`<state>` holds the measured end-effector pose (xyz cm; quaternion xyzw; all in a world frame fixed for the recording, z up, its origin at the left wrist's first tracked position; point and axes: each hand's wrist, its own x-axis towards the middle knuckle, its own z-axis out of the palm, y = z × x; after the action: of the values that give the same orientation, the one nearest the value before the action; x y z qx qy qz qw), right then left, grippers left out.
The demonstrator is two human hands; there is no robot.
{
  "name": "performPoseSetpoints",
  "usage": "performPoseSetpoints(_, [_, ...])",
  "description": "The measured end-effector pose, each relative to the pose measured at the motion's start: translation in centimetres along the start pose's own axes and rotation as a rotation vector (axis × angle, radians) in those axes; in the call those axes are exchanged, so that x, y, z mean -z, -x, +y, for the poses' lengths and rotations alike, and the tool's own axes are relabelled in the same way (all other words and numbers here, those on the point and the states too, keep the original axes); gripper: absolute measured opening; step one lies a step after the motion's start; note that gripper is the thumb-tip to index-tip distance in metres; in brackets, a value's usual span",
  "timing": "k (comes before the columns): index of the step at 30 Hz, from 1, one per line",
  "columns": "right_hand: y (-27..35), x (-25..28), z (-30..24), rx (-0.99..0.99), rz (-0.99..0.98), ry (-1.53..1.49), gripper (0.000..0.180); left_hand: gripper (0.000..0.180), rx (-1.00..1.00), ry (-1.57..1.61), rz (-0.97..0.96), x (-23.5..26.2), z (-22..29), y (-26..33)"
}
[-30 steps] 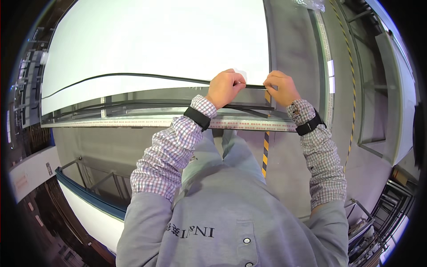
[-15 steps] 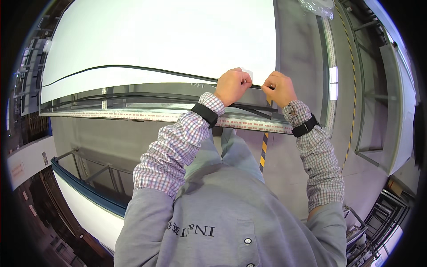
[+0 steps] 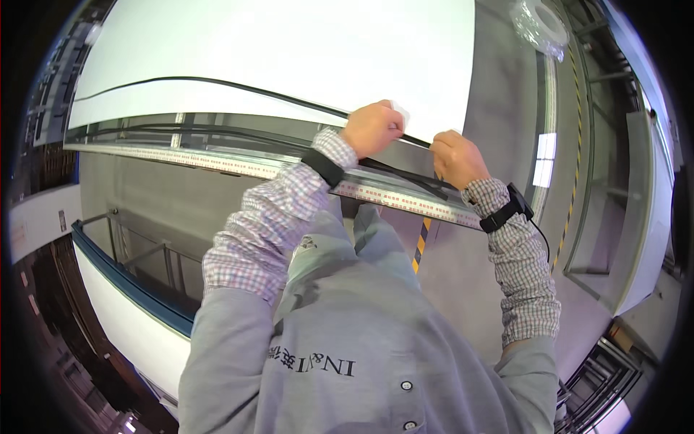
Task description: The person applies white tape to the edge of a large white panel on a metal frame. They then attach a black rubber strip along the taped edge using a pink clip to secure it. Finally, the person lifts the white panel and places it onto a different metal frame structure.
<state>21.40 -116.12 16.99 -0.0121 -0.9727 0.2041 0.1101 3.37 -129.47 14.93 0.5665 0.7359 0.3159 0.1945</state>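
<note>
A long thin black strip [image 3: 238,85] curves across the large white panel [image 3: 275,43] from its left edge to my hands. My left hand [image 3: 372,130] is closed in a pinch around the strip, over the panel's near edge. A small white piece like tissue or film [image 3: 400,112] shows beside its fingertips. To the right, my right hand [image 3: 460,159] pinches the strip near its end, just past the panel's corner. The short length between the hands slopes down to the right. What exactly lies under the fingers is hidden.
More dark strips [image 3: 416,181] lie along the near metal frame rail [image 3: 238,166], which carries red-printed tape. A clear-wrapped roll [image 3: 546,25] is at the far right. Metal racks [image 3: 600,79] stand beyond a striped floor line. At lower left is a blue-edged white panel [image 3: 130,282].
My hands are a little farther apart, showing more strip between them. The right hand has moved lower and the strip tilts more steeply. The whole view has shifted slightly.
</note>
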Motion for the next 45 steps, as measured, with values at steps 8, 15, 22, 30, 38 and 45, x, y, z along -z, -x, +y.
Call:
performPoseSetpoints(8, [-0.5, 0.1, 0.0, 0.068, -0.079, 0.079, 0.007, 0.011, 0.213, 0.367, -0.198, 4.8, -4.4, 1.4])
performPoseSetpoints(15, [-3.2, -1.2, -1.8, 0.119, -0.047, 0.059, 0.007, 0.009, 0.234, 0.322, -0.173, 4.4, -4.6, 1.8])
performPoseSetpoints(22, [-5.7, -2.9, -3.2, 0.151, -0.007, 0.060, 0.008, 0.010, 0.107, 0.159, -0.136, 5.8, -4.7, 2.5])
performPoseSetpoints(30, [-6.5, -2.6, -4.1, 0.141, -0.072, 0.030, 0.009, 0.011, 0.208, 0.123, -0.151, 16.0, -10.5, 6.6])
performPoseSetpoints(38, [-11.4, -5.8, -7.7, 0.170, -0.013, 0.032, 0.009, 0.011, 0.227, 0.096, -0.165, 18.4, -12.2, 7.7])
performPoseSetpoints(45, [-17.0, -9.7, -10.7, 0.206, 0.016, 0.016, 0.008, 0.010, 0.292, 0.002, -0.127, 24.6, -16.9, 9.9])
